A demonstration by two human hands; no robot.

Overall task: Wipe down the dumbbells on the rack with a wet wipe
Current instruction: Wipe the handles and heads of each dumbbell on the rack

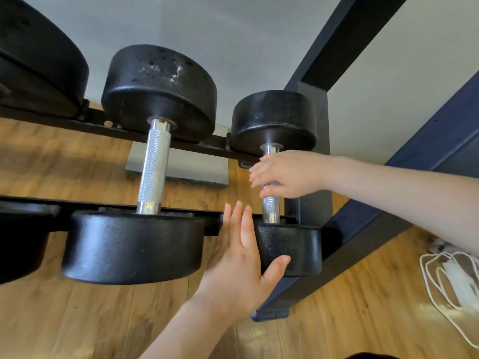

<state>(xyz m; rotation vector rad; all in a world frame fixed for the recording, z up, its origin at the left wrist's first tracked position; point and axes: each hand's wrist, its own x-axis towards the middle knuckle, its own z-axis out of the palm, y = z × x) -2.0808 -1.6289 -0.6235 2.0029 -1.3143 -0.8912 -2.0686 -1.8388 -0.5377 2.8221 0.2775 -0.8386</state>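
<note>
3 dumbbells show on the rack [178, 145], left to right: a big one [39, 55] cut off at the frame's left edge, a mid-size one [153, 164] w/ knurled chrome handle, and a small one [274, 182] at the rack's right end, next to the upright post. Each lies across the 2 black rails, one head on the far rail, one on the near rail.

2 hands. Left hand [242, 257] w/ fingers straight and spread, flat against the left side of the small dumbbell's near head, thumb on its front rim; holds nothing. Right hand [285, 174] is curled over the small dumbbell's handle, fingers wrapping it; blurred. No wipe can be made out in either hand.

Under the rack: wood floor [77, 320]. Far right on the floor, 1 white cord [440, 281], looped, w/ a white block.
</note>
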